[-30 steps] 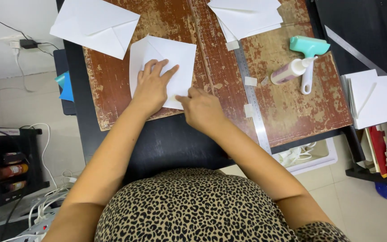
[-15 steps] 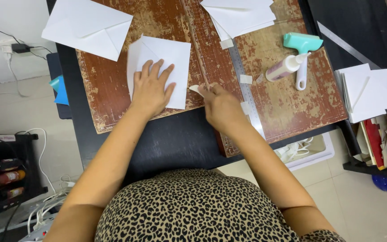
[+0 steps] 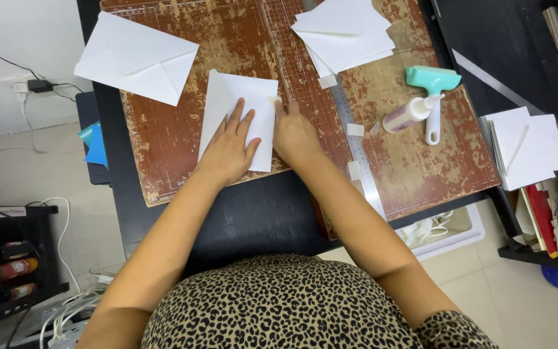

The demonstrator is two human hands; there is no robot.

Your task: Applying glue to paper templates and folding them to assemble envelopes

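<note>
A folded white paper sheet (image 3: pixel 227 97) lies on a worn brown cutting mat (image 3: pixel 182 136). My left hand (image 3: pixel 230 145) presses flat on the sheet's lower half, fingers spread. Against the sheet's right edge sits my right hand (image 3: pixel 294 131), its fingertips at the upper right corner. Whether it pinches anything there is hidden.
A finished white envelope (image 3: pixel 134 58) lies at the mat's upper left, a stack of white sheets (image 3: pixel 343 32) at the top. A metal ruler (image 3: pixel 356 155), a glue bottle (image 3: pixel 408 115), a teal roller (image 3: pixel 433 81) and small paper bits sit right. More white paper (image 3: pixel 527 148) lies far right.
My right hand went out to the right of the sheet, then came back up to its upper right edge. My left hand stayed pressed on the sheet.
</note>
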